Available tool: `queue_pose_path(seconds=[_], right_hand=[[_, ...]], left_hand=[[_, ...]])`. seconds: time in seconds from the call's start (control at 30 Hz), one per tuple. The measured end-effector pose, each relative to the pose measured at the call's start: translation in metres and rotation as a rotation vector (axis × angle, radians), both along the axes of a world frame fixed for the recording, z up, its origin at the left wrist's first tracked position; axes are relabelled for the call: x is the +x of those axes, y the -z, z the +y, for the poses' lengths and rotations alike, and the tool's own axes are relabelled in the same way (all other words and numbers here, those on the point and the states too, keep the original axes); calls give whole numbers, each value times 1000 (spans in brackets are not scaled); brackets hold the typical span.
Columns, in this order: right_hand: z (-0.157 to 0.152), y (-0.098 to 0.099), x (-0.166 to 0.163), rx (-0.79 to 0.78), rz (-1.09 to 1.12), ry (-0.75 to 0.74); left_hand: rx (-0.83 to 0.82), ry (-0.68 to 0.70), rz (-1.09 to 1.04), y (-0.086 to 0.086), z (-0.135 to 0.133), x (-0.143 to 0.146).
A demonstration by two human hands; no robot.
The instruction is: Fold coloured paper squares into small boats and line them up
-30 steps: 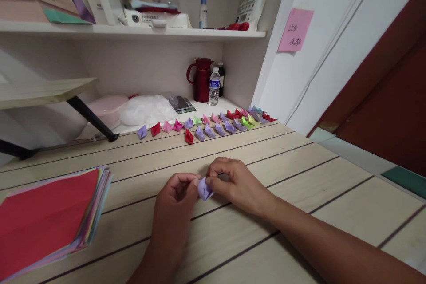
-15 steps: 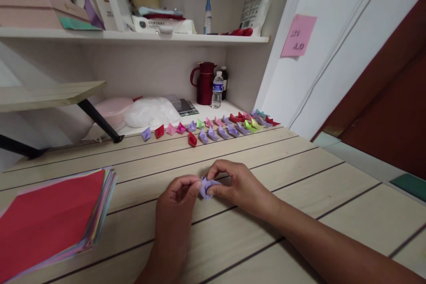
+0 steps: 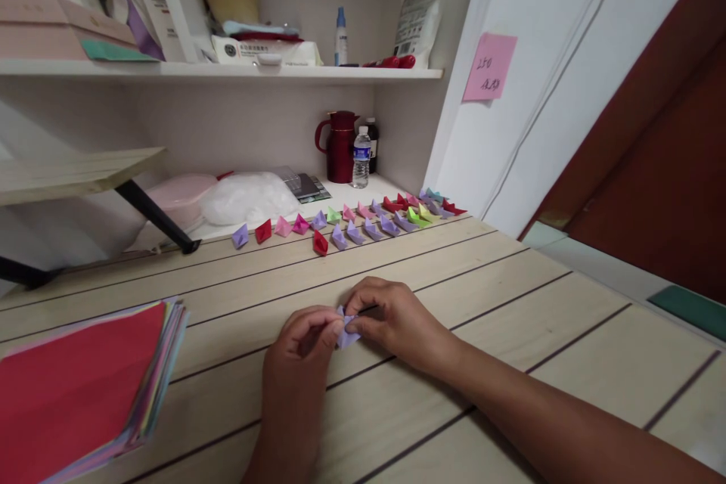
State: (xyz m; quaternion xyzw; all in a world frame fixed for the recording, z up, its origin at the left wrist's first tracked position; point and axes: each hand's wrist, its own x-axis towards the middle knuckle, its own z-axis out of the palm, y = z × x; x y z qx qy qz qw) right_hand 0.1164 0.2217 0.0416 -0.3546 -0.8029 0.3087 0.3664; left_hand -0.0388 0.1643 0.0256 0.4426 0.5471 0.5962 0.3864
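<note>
Between my two hands, just above the table, is a small piece of folded lilac paper (image 3: 348, 338), partly covered by fingers. My left hand (image 3: 303, 344) pinches its left side between thumb and forefinger. From the right, my right hand (image 3: 391, 318) grips it with thumb and bent fingers. Beyond the hands stand small folded paper boats (image 3: 355, 233) in two rows, in lilac, red, pink, green and yellow. A red paper boat (image 3: 321, 243) sits at the left end of the front row.
A stack of coloured paper (image 3: 79, 386), red on top, lies at the left. Behind the boats are a dark red jug (image 3: 341, 147), a water bottle (image 3: 361, 159) and a white plastic bag (image 3: 249, 197). A small raised wooden stand (image 3: 85, 170) is at the left.
My right fingers have shifted on the lilac paper toward my left hand, and less of the paper shows. The whole view has swung slightly to the right.
</note>
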Motion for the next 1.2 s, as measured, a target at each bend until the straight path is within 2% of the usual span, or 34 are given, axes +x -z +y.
queue_pose_path(seconds=[0.13, 0.37, 0.77, 1.03, 1.2], right_hand=[[0, 2, -2, -39, 35, -24], [0, 3, -4, -57, 38, 41], [2, 4, -5, -38, 161, -2], [-1, -4, -2, 7, -35, 34], [-3, -4, -2, -14, -42, -4]], left_hand=[[-27, -15, -20, 2, 1, -2], [-60, -68, -112, -1, 2, -5], [-7, -33, -39, 2, 2, -2], [-49, -25, -63, 5, 0, -2], [-35, -12, -116, 6, 1, -1]])
